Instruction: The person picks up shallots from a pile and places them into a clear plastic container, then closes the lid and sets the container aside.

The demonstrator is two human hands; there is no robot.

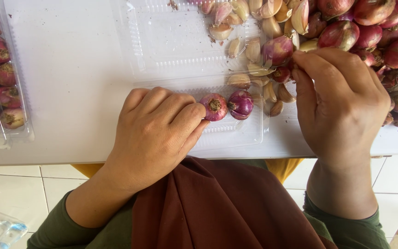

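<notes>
My left hand (155, 131) rests on the near half of an open clear plastic clamshell box (166, 50), its fingers curled over the box's left part and touching a small red shallot (214, 107). A second shallot (240, 103) lies right beside the first inside the box. My right hand (342, 103) reaches into the pile of shallots and garlic cloves, with its fingertips pinched on something small by a shallot (278, 50); what they hold is hidden.
A big heap of red shallots (383, 41) fills the top right, with loose garlic cloves (254, 27) spilling into the box lid. A filled clear pack of shallots (1, 78) lies at the left edge. The white table edge (47, 159) runs near me; tiled floor below.
</notes>
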